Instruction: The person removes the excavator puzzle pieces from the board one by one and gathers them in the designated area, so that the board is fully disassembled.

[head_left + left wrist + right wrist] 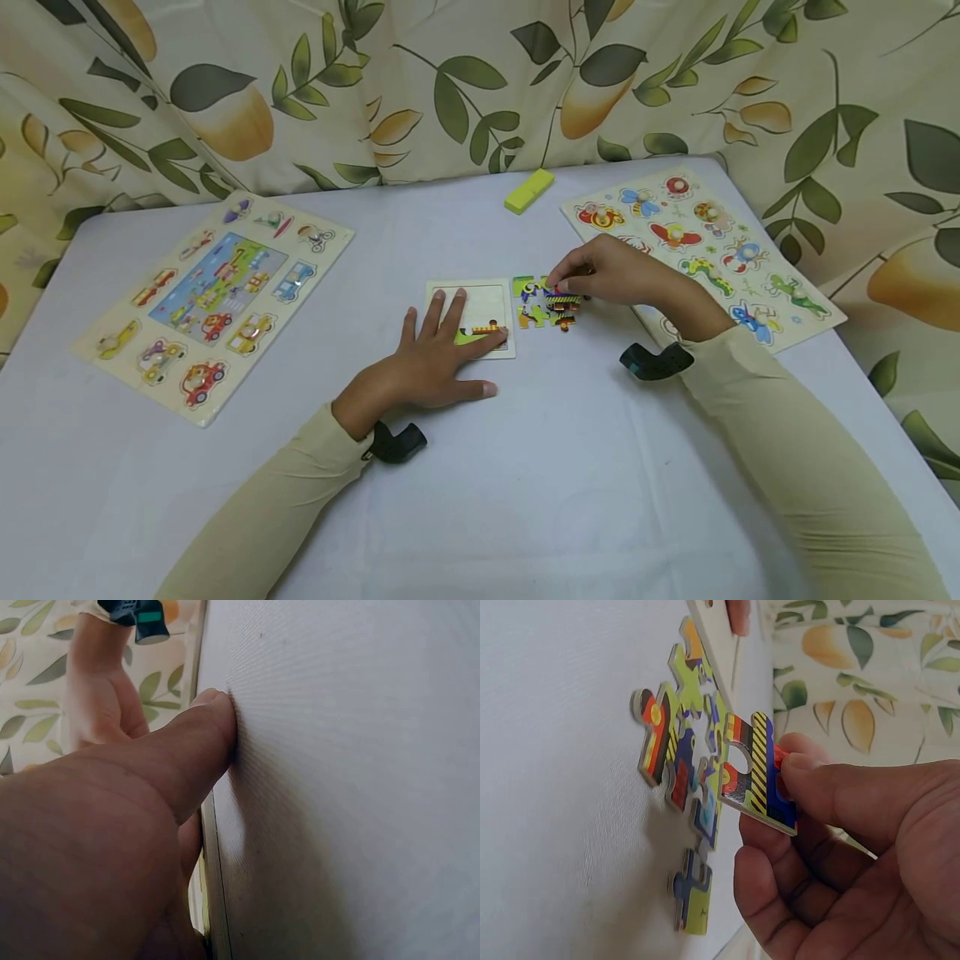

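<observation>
My left hand (420, 362) lies with spread, straight fingers across a small white-framed puzzle tray (491, 283); in the left wrist view its thumb (191, 742) touches the white cloth. Part of a green and orange picture shows in the tray near the index finger. To the right, my right hand (626, 271) pinches a jigsaw piece (759, 776) between thumb and fingers. That piece has yellow-black stripes with blue and red, and is lifted above the table. Beneath and beside it lie several loose jigsaw pieces (682, 765), next to the tray's right edge.
A vehicle peg puzzle board (172, 333) lies at the left. At the right, partly behind my right arm, lies an insect peg puzzle board (720, 242). A yellow-green block (529, 191) sits near the far edge, before a leaf-patterned curtain (465, 92).
</observation>
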### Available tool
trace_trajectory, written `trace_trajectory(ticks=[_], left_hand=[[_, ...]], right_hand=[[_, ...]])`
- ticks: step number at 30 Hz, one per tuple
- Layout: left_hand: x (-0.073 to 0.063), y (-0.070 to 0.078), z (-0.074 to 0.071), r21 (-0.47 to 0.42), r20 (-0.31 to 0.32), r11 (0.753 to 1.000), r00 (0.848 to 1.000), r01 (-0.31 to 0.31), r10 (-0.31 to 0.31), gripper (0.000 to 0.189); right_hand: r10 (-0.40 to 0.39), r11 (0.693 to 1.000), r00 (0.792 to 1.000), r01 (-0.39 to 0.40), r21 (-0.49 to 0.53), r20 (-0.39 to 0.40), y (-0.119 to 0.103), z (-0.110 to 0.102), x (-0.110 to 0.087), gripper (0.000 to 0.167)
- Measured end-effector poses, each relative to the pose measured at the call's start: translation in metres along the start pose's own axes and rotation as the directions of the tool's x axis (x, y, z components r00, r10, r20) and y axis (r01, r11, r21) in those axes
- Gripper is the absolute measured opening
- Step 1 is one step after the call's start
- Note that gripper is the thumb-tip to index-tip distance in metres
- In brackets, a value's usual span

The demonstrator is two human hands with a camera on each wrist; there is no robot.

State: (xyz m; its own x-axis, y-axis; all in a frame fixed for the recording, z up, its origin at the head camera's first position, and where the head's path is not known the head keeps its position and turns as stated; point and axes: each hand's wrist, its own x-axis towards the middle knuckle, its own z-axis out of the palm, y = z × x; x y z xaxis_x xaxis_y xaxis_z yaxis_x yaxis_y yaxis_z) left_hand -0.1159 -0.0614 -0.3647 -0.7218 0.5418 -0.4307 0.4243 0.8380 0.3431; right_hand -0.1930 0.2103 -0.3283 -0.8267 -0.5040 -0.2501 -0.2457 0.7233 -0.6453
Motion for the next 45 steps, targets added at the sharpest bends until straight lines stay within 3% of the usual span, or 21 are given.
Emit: trace_trajectory(ticks=[17,24,45], left_hand=[[-0.001,-0.001,0.001,-0.01,-0.022,1.0,1.0,-0.02,0.02,0.073],[-0.001,0.0,0.001,-0.016,-0.013,1.0,1.0,-0.013,0.013,0.074],[0.0,-0.002,0.003,-0.01,-0.024,1.0,0.999,-0.024,0.023,0.073]], right_hand=[[0.007,1.0,0.999,-0.007,0.008,0.034,0.014,-0.006,-0.015,0.016],[0.052,0.999,0.997,-0.051,-0.01,0.063,0.018,-0.007,-0.018,0.018],[0.044,0.999,0.998,-0.043,-0.01,0.037,0.019,-0.005,-0.02,0.014]])
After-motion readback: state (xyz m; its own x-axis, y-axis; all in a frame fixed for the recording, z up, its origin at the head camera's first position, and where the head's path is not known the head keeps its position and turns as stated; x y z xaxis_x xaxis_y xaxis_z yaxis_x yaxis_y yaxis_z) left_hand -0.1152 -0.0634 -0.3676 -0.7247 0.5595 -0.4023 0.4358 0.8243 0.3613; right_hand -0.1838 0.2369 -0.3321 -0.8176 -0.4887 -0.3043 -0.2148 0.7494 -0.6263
